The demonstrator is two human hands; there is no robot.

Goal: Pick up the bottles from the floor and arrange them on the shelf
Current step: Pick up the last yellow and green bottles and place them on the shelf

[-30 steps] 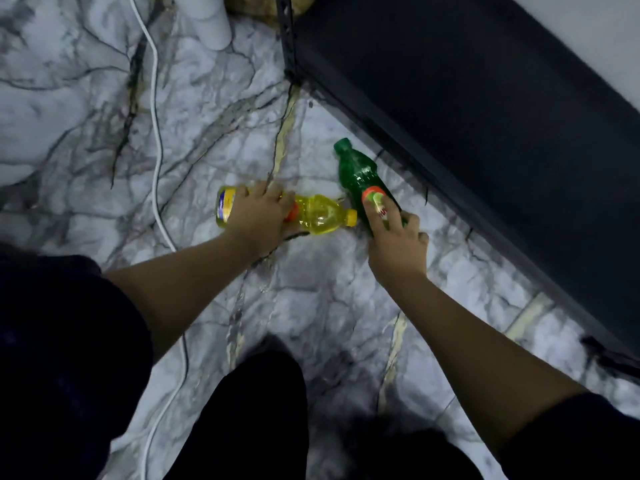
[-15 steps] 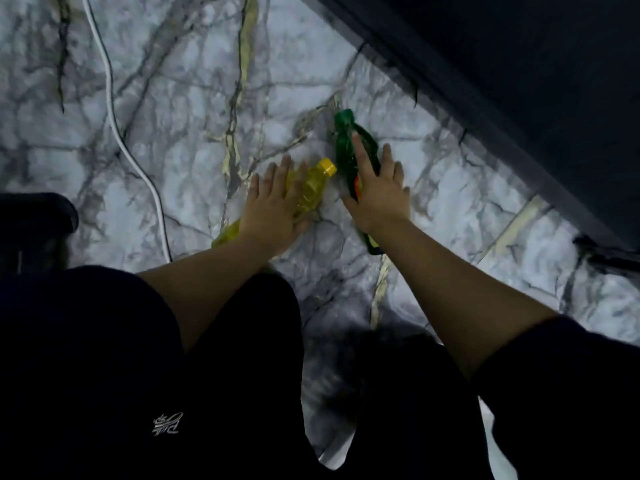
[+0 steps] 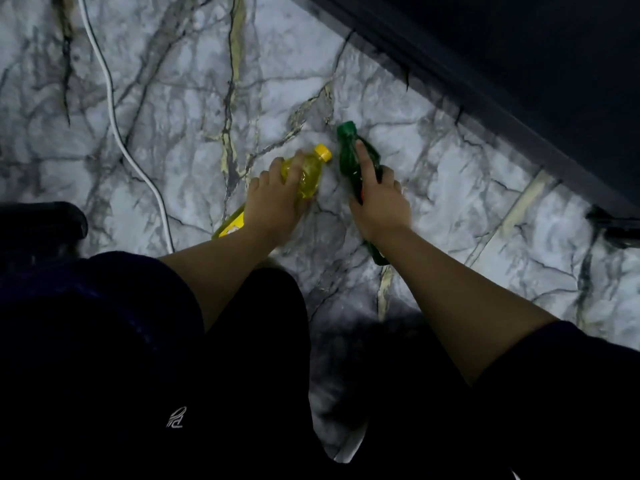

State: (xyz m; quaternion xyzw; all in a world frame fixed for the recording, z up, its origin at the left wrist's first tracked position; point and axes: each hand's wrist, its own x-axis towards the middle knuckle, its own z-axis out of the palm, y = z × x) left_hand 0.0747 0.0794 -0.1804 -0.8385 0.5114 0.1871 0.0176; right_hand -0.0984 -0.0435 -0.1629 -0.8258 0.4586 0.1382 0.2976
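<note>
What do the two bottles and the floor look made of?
Yellow bottle: likely clear plastic, glossy, with light showing through its yellow contents. Green bottle: translucent tinted plastic, probably, with a matching screw cap. Floor: polished marble or marble-look tile, grey veins and faint sheen.

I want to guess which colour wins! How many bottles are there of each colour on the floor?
Yellow bottle: 1, gripped by the left hand
Green bottle: 1, gripped by the right hand
Total: 2 bottles, so it is a tie.
</note>
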